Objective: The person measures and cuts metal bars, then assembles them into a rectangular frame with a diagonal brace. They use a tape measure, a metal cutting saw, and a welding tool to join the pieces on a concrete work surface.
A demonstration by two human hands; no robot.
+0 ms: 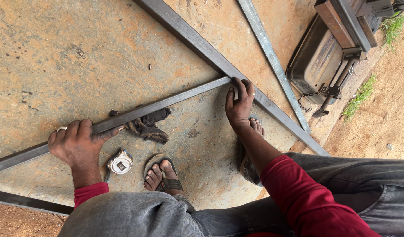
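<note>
Steel bar (166, 102) gripped by left hand (77, 142), fingertip-pressed by half-open right hand (239, 103); one tape measure (120, 162).

Rusty metal floor (79, 57), sandy ground (382, 123)
</note>
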